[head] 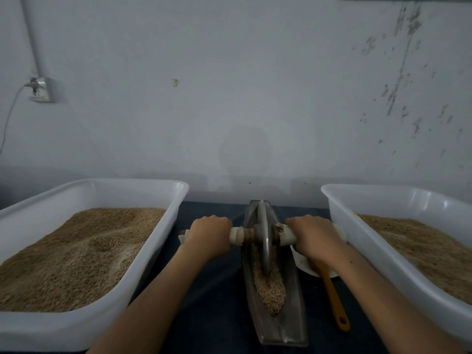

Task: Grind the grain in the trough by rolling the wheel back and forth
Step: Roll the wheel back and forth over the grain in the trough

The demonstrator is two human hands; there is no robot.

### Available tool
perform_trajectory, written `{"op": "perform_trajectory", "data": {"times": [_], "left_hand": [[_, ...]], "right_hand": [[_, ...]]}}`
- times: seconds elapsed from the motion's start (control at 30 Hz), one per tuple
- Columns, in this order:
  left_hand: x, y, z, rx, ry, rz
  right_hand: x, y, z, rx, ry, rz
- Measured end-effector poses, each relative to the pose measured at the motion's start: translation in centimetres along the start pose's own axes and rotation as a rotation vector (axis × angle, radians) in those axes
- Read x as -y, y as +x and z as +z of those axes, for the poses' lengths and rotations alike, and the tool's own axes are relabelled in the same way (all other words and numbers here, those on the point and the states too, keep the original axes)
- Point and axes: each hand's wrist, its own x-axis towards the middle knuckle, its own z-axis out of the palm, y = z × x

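Observation:
A long narrow metal trough (293,315) lies on the dark table, running away from me. A thin metal wheel (264,236) stands upright in its far half. Tan grain (270,290) fills the groove in front of the wheel. A wooden axle with white wrapped ends (236,235) passes through the wheel. My left hand (209,235) grips the axle's left end, and my right hand (314,237) grips its right end. Both sets of fingers curl over the handle.
A white tub of grain (163,231) stands to the left, and another white tub of grain (357,241) to the right. Under my right forearm sit a white bowl (304,264) and an orange-handled utensil (334,300). A wall rises just behind the table.

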Motion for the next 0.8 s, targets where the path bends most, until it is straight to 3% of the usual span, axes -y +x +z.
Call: {"op": "perform_trajectory", "data": {"times": [0.2,0.33,0.43,0.63,0.8], "left_hand": [[-0.3,-0.1,-1.3,0.259,-0.021,0.006],[-0.2,-0.1,-1.4,0.295,-0.041,0.013],[-0.1,-0.1,-1.1,0.219,-0.038,0.011],[-0.6,-0.3,-0.2,-0.132,0.053,-0.006],[-0.5,-0.3,0.0,-0.123,0.05,-0.011]], "right_hand": [[-0.6,-0.5,-1.4,0.313,0.081,-0.011],[-0.7,-0.5,-1.5,0.363,0.092,-0.019],[-0.7,-0.2,-1.0,0.296,0.089,-0.014],[-0.5,0.0,0.8,-0.076,0.071,-0.007],[-0.4,0.1,0.8,-0.076,0.041,0.004]]}}
